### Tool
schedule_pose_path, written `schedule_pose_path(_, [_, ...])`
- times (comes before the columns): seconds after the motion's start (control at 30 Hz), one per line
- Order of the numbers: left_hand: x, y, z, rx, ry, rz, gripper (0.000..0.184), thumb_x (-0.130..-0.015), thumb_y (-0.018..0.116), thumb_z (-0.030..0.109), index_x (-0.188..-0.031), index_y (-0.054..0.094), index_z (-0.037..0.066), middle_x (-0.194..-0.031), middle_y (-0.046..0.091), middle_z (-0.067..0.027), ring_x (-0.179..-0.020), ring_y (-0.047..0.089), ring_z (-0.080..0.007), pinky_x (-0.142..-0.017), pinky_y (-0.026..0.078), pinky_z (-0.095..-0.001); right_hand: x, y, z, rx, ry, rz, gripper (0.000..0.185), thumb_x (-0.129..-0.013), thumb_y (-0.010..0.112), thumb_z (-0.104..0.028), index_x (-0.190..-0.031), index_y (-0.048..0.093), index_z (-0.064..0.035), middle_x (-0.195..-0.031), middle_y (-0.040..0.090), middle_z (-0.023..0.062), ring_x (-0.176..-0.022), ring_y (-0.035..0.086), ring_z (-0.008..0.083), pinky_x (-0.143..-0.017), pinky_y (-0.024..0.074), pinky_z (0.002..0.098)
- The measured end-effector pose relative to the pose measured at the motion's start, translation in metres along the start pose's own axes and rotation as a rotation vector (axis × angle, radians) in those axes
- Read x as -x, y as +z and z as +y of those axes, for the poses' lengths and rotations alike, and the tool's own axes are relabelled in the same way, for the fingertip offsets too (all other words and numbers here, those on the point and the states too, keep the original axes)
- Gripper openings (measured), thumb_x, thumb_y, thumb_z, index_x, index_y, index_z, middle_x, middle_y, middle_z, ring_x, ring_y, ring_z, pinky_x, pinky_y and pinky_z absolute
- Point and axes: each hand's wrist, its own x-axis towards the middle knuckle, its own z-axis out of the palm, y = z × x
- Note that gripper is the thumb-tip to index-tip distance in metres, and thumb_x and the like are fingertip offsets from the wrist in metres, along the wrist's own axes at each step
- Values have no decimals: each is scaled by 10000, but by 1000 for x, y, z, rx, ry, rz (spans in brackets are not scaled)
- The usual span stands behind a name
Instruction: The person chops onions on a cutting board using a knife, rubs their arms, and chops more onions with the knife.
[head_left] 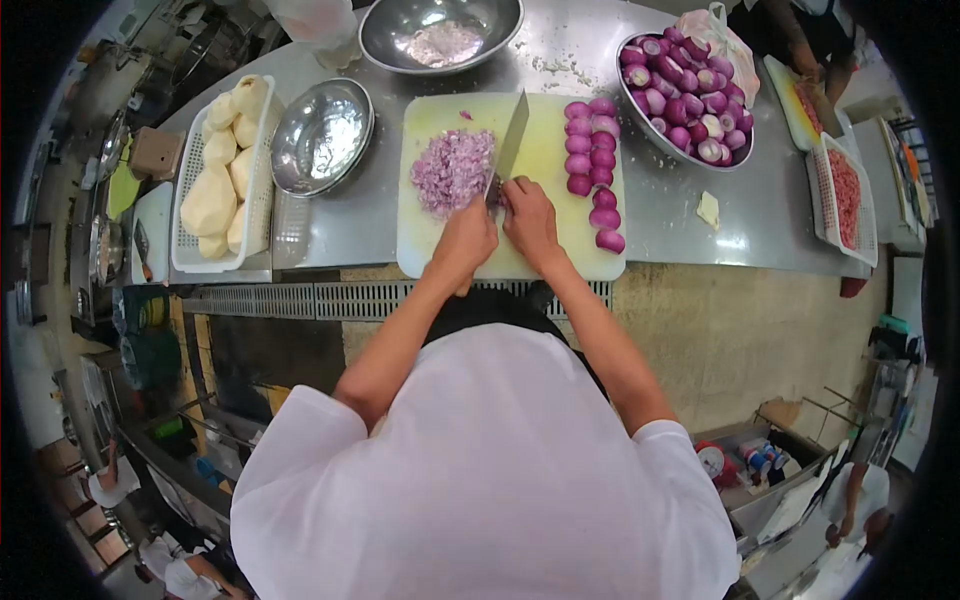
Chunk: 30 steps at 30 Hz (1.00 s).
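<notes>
My left hand (468, 240) is closed around the handle of a large knife (514, 135). The blade points away from me across a pale cutting board (420, 245). Close against the right side of the blade, my right hand (530, 218) has its fingers bent over a small purple onion piece, mostly hidden under the fingertips. A heap of chopped purple onion (450, 172) lies left of the blade. Peeled purple onions (578, 144) stand in two columns along the board's right side.
Left of the board are an empty steel bowl (321, 137) and a white basket (262, 215) of peeled pale vegetables. Behind is a steel bowl (375, 50) with chopped bits. A bowl (628, 100) of purple onions stands right. Another person's hand (806, 62) is at the far right.
</notes>
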Motion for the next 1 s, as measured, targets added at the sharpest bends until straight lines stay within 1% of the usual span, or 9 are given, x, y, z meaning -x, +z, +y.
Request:
schedule_pose_path(0.17, [8,-17,10,32,59,14,186,-919,539,49,-1024,569,-102,-867,655,-381,-872,661,-543,-779,520,-592,-2,-2,1,-14,-3,8,198,-794,610,43,-973,615,-41,-943,609,147,-920,615,381,-769,529,477])
schedule_pose_path(0.27, [8,7,-6,9,-19,11,213,-913,546,50,-1047,576,-114,-862,655,-388,-870,664,-542,-780,523,-591,3,1,3,-31,16,-3,204,-789,602,53,-973,626,-31,-943,619,152,-916,618,382,-775,529,477])
schedule_pose_path(0.33, [-7,-2,-8,-36,136,90,212,-929,533,73,-1093,573,-55,-740,648,-307,-679,669,-475,-653,537,-538,6,-3,7,-27,-4,2,204,-787,598,59,-968,637,-26,-948,629,155,-917,621,383,-779,529,474])
schedule_pose_path(0.4, [1,-13,-2,-61,115,79,201,-928,539,74,-1080,572,-54,-745,648,-310,-740,667,-500,-682,529,-545,7,-5,4,-76,-25,33,182,-787,597,61,-931,673,-20,-954,648,167,-927,626,382,-784,532,464])
schedule_pose_path(0.47, [14,-17,4,-150,58,86,232,-891,551,32,-1048,589,-133,-829,662,-375,-824,672,-535,-760,528,-606,5,-2,1,-96,-12,48,166,-795,597,60,-913,684,-16,-954,654,177,-914,629,392,-782,534,465])
schedule_pose_path(0.67, [12,-24,-1,-113,140,94,236,-874,572,29,-1046,576,-134,-793,650,-377,-799,670,-530,-718,524,-605,1,0,-4,-175,63,58,113,-823,612,51,-893,690,8,-914,644,208,-843,632,436,-756,529,496])
schedule_pose_path(0.7, [12,-14,-11,-131,213,151,226,-884,554,28,-1044,571,-130,-781,645,-372,-785,664,-535,-700,517,-606,1,2,-5,-188,81,59,97,-825,619,49,-886,685,14,-901,637,214,-828,633,445,-748,526,507])
schedule_pose_path(0.83, [3,-8,-5,-126,139,55,199,-896,537,26,-1023,574,-123,-780,643,-369,-774,659,-537,-715,514,-600,1,3,3,-157,68,15,66,-814,633,45,-857,676,20,-872,622,218,-829,633,447,-739,520,513])
schedule_pose_path(1.0, [6,-6,-5,-107,184,90,191,-896,537,22,-1012,582,-123,-773,643,-364,-781,661,-535,-716,517,-593,-5,2,2,-168,51,9,46,-806,633,45,-836,666,35,-847,612,229,-825,629,455,-743,517,523])
